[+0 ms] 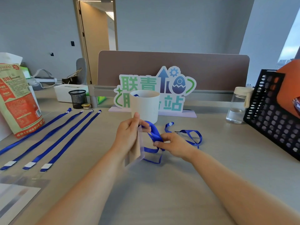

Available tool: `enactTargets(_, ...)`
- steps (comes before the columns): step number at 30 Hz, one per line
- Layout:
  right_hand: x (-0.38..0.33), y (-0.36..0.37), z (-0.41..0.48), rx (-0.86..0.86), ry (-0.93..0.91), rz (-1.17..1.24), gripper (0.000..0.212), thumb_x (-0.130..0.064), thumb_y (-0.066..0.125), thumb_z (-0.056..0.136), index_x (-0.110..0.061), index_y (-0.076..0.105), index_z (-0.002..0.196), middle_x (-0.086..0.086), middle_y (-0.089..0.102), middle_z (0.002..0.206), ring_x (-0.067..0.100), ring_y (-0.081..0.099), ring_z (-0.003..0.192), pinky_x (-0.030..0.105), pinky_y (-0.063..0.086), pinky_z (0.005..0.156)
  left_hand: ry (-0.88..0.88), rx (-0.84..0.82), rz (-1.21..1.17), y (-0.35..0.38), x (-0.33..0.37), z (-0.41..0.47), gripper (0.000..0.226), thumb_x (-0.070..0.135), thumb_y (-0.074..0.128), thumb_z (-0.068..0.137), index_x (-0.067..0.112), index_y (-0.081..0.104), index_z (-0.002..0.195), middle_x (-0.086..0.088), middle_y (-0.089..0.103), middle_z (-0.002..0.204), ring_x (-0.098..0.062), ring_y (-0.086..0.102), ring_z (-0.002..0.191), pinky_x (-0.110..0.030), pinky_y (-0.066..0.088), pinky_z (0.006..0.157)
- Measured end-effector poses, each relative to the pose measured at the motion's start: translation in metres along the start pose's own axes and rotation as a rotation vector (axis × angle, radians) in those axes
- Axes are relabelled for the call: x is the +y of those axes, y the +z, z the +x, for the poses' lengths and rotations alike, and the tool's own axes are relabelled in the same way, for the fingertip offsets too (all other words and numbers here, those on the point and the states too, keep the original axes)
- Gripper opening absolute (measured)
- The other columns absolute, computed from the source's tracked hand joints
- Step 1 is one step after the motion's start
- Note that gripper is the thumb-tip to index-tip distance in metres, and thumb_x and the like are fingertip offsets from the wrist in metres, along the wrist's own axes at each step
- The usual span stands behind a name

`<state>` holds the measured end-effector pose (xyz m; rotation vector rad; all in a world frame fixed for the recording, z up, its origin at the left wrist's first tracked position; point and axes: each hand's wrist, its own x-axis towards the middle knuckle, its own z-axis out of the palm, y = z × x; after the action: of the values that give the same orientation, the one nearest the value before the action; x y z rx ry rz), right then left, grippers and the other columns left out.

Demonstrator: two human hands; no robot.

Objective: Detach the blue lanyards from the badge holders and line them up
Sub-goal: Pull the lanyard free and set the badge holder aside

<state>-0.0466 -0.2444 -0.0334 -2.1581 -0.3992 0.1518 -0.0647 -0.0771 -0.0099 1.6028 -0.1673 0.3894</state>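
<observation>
My left hand (128,133) holds a clear badge holder (138,150) upright by its top edge, just above the desk's middle. A blue lanyard (154,133) runs from that top edge into my right hand (173,143), which pinches the strap. The rest of this lanyard loops loosely on the desk to the right (193,135) and under my hands. Several detached blue lanyards (53,137) lie straight and side by side on the left of the desk. Clear badge holders (19,189) lie flat at the near left edge.
A white cup (146,108) stands just behind my hands, with a colourful sign (155,88) behind it. A printed bag (16,98) stands at the left, a mesh pen pot (78,99) beyond the lanyards. A water bottle (238,104) and a black perforated rack (272,114) stand at the right.
</observation>
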Motion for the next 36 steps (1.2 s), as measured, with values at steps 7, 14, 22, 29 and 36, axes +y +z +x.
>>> enactTargets(7, -0.017, -0.016, 0.028, -0.032, -0.031, 0.155, 0.013, -0.016, 0.043, 0.098, -0.013, 0.055, 0.094, -0.002, 0.068, 0.086, 0.013, 0.065, 0.071, 0.021, 0.053, 0.067, 0.115, 0.116, 0.367, -0.006, 0.003, 0.031, 0.05, 0.039, 0.038, 0.096, 0.016, 0.05, 0.053, 0.003, 0.06, 0.062, -0.011, 0.052, 0.062, -0.018, 0.036, 0.057)
enactTargets(14, -0.032, -0.036, 0.082, 0.215, -0.119, 0.163, 0.016, -0.006, 0.041, 0.096, -0.016, 0.049, 0.107, 0.001, 0.064, 0.073, 0.01, 0.053, 0.049, 0.017, 0.041, 0.043, 0.168, 0.254, 0.482, -0.026, -0.017, 0.08, 0.037, 0.04, 0.066, 0.079, 0.007, 0.05, 0.073, 0.004, 0.054, 0.073, -0.009, 0.046, 0.065, -0.014, 0.033, 0.057)
enactTargets(22, -0.085, -0.06, 0.178, 0.536, -0.309, 0.085, 0.028, 0.002, 0.034, 0.093, -0.017, 0.053, 0.1, 0.0, 0.058, 0.082, 0.007, 0.05, 0.059, 0.013, 0.046, 0.057, 0.19, 0.261, 0.531, -0.039, -0.041, 0.115, 0.021, 0.02, 0.07, 0.08, 0.005, 0.058, 0.071, 0.005, 0.055, 0.072, 0.003, 0.049, 0.07, -0.004, 0.036, 0.062)
enactTargets(29, -0.099, -0.059, 0.234, 0.673, -0.313, -0.058, 0.034, 0.004, 0.033, 0.092, -0.01, 0.054, 0.114, 0.005, 0.058, 0.112, 0.017, 0.051, 0.086, 0.025, 0.044, 0.071, 0.174, 0.242, 0.61, -0.047, -0.041, 0.12, 0.016, 0.007, 0.056, 0.089, 0.016, 0.063, 0.101, 0.017, 0.047, 0.093, 0.0, 0.043, 0.09, -0.007, 0.033, 0.07)
enactTargets(36, -0.096, -0.056, 0.241, 0.765, -0.357, -0.137, 0.036, 0.007, 0.035, 0.091, -0.006, 0.057, 0.116, 0.01, 0.058, 0.118, 0.023, 0.054, 0.103, 0.025, 0.042, 0.081, 0.201, 0.202, 0.624, -0.048, -0.047, 0.119, 0.02, 0.0, 0.054, 0.088, 0.014, 0.065, 0.097, 0.014, 0.052, 0.093, -0.002, 0.046, 0.088, -0.006, 0.031, 0.073)
